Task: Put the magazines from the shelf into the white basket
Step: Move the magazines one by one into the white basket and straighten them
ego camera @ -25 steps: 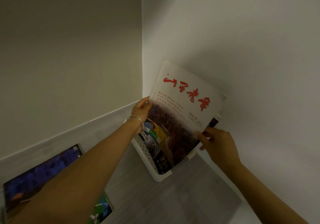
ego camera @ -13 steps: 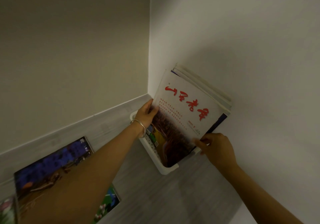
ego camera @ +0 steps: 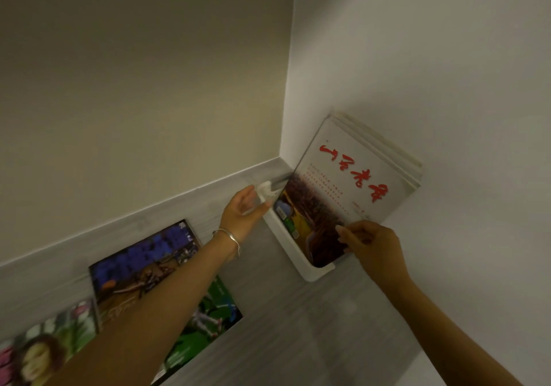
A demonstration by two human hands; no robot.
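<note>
The red-titled magazine (ego camera: 343, 194) has dropped lower into the white basket (ego camera: 313, 275) in the corner of the shelf (ego camera: 298, 326). It fronts a few others standing there against the wall, so it seems nearly placed. A blue magazine (ego camera: 143, 263) and two more wait flat. The right hand (ego camera: 369, 245) pinches its lower edge. The left hand (ego camera: 244, 209), now off it, is slack-fingered beside the rim.

Glossy magazine (ego camera: 343, 189), seemingly plastic basket (ego camera: 313, 272)
</note>
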